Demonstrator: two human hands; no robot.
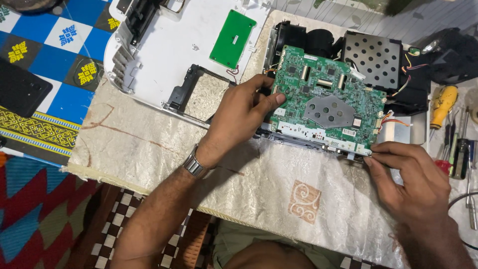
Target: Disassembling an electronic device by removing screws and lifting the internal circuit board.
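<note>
**Green circuit board held at both edges over an opened device**

On the cream patterned cloth [149, 144] covering the table, an opened device chassis [398, 107] is seen, with a large green circuit board [328, 97] lying on top of it. The board is gripped at its left edge by the left hand [239, 119]: the thumb is pressed onto the upper face near the corner, and the fingers are curled around the side and underneath. A metal wristwatch [195, 166] is worn on that wrist. At the board's lower right corner, the right hand [413, 174] is closed in a pinch, thumb and forefinger meeting on the edge of the board, where a small pale strip shows; whether the strip or the board itself is pinched cannot be told.

A grey metal shield plate [330, 110] is fixed near the middle of the board. Behind the board, a black perforated metal cover [373, 60] and a black fan housing [294, 37] are visible, with coloured wires [411, 62] running along the right side.

Farther left, a white plastic housing shell [164, 50] is laid inside-up, and a smaller green board [232, 39] is mounted in it. At the right edge, a yellow-handled tool [442, 104] and several screwdrivers [460, 149] are laid out on the table.
</note>
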